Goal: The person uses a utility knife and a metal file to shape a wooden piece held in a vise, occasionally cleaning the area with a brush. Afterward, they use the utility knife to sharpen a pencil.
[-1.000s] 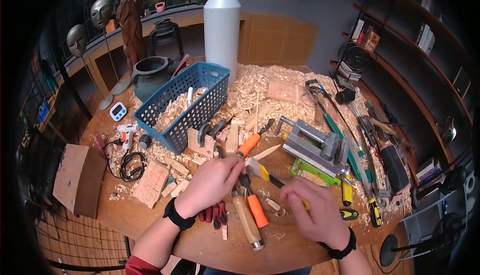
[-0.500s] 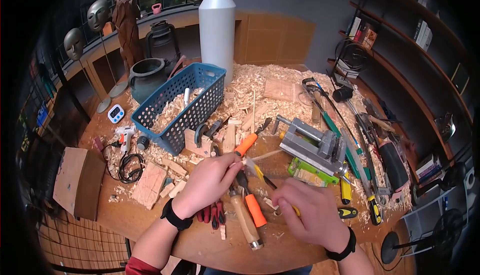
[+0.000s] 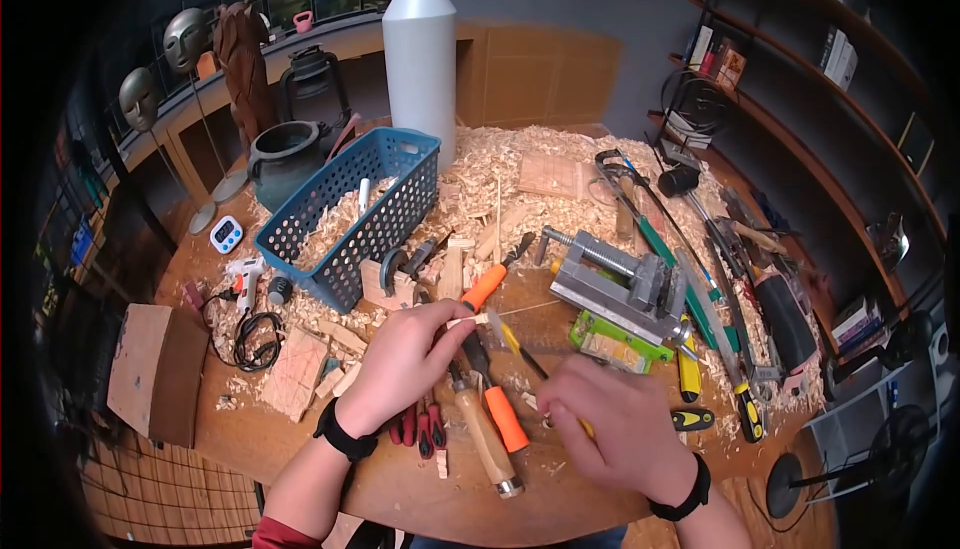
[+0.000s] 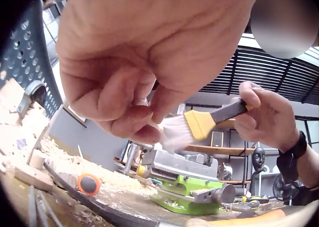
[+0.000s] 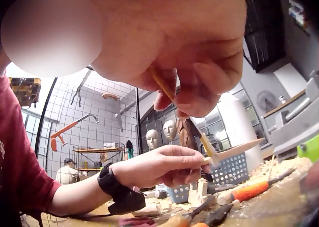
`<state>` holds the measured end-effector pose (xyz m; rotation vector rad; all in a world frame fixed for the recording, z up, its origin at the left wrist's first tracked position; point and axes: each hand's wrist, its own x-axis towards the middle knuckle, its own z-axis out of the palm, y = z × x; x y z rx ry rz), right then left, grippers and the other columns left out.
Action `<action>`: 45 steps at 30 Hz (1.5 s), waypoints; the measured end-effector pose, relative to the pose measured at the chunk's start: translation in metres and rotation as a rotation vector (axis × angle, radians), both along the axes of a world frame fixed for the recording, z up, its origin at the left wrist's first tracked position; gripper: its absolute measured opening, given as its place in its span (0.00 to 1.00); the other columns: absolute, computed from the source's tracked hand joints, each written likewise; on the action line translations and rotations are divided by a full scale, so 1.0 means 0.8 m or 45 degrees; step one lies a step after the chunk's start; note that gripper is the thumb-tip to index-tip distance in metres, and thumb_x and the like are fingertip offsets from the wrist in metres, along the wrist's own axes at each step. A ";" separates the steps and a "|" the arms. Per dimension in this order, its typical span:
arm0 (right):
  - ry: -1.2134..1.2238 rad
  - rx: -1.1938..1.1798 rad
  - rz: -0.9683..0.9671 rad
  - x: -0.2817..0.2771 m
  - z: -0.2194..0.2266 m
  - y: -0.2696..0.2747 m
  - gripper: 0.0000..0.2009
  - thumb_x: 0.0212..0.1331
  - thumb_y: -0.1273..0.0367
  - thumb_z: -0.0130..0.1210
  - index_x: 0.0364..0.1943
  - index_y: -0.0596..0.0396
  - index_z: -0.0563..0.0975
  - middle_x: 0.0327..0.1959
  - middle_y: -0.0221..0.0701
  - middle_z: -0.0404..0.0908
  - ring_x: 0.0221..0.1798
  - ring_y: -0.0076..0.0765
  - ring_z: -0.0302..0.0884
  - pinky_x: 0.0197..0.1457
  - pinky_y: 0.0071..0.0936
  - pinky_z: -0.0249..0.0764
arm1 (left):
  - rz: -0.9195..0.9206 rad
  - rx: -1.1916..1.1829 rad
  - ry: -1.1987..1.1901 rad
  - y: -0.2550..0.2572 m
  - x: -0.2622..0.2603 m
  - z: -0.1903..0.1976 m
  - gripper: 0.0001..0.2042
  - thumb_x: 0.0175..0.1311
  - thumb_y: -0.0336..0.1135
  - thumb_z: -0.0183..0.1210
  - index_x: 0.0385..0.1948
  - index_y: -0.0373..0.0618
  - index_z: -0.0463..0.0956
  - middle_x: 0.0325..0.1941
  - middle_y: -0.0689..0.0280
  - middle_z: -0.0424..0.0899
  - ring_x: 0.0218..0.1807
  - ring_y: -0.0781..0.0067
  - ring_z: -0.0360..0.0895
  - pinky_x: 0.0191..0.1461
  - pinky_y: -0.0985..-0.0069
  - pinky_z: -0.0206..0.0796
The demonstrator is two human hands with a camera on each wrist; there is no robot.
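Observation:
My left hand pinches a slim, pointed piece of pale wood by one end, its tip reaching out to the right above the table. A flat brush with pale bristles, a yellow collar and a dark handle is gripped by my right hand. Its bristles lie against the wood just past my left fingertips. Below my hands, a wooden-handled chisel and an orange-handled tool lie side by side. Another orange-handled tool rests just beyond my left fingers.
A grey metal vise with a green base stands right of centre. Behind my left hand is a blue perforated basket holding shavings. Wood shavings cover the far table. Saws and a yellow-black handle lie at right; red-handled tools lie near my left wrist.
The brush sweeps along the wood in short strokes by my left fingertips. The pointed piece has turned from showing its broad face to a thin edge. The head view has shifted slightly.

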<state>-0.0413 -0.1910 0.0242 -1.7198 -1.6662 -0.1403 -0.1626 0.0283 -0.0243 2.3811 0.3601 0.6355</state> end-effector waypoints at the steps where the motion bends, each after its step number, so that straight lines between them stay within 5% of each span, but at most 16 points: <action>1: -0.003 -0.075 -0.003 -0.001 0.002 -0.006 0.01 0.61 0.72 0.58 0.35 0.51 0.78 0.30 0.31 0.76 0.27 0.41 0.80 0.28 0.34 0.74 | 0.012 -0.016 0.023 0.001 0.000 0.001 0.10 0.73 0.37 0.59 0.43 0.40 0.82 0.25 0.57 0.82 0.25 0.64 0.79 0.31 0.69 0.67; 8: 0.099 -0.132 -0.032 0.003 0.003 -0.005 0.02 0.64 0.72 0.56 0.34 0.52 0.78 0.30 0.30 0.78 0.27 0.40 0.80 0.29 0.32 0.74 | -0.012 0.033 -0.049 0.002 0.001 -0.007 0.10 0.69 0.35 0.62 0.44 0.39 0.83 0.36 0.56 0.85 0.36 0.57 0.81 0.40 0.68 0.71; 14: 0.233 0.090 -0.011 0.002 0.010 0.000 0.03 0.65 0.71 0.55 0.34 0.52 0.78 0.29 0.30 0.80 0.26 0.40 0.79 0.28 0.33 0.73 | -0.047 0.127 -0.096 -0.002 0.002 -0.002 0.09 0.65 0.33 0.65 0.42 0.40 0.85 0.35 0.58 0.85 0.35 0.59 0.80 0.41 0.68 0.71; 18: 0.060 -0.097 -0.045 0.002 0.005 -0.001 0.01 0.63 0.72 0.56 0.34 0.53 0.77 0.27 0.31 0.78 0.24 0.40 0.79 0.27 0.33 0.72 | -0.020 0.150 -0.121 0.001 0.002 -0.001 0.09 0.62 0.33 0.67 0.41 0.40 0.86 0.34 0.59 0.85 0.34 0.60 0.79 0.42 0.68 0.71; 20: 0.193 0.091 -0.029 0.002 0.005 -0.001 0.01 0.62 0.74 0.56 0.33 0.53 0.77 0.27 0.31 0.77 0.24 0.41 0.78 0.26 0.33 0.71 | -0.038 0.219 -0.191 0.000 0.002 -0.004 0.09 0.60 0.31 0.68 0.41 0.40 0.86 0.34 0.59 0.85 0.33 0.61 0.78 0.40 0.68 0.71; 45: 0.056 0.136 -0.084 -0.014 -0.009 0.007 0.02 0.59 0.73 0.57 0.31 0.50 0.76 0.27 0.31 0.75 0.21 0.38 0.76 0.24 0.32 0.70 | 0.036 0.374 -0.225 -0.002 0.002 -0.004 0.07 0.54 0.28 0.69 0.35 0.47 0.86 0.31 0.64 0.86 0.35 0.60 0.80 0.40 0.65 0.73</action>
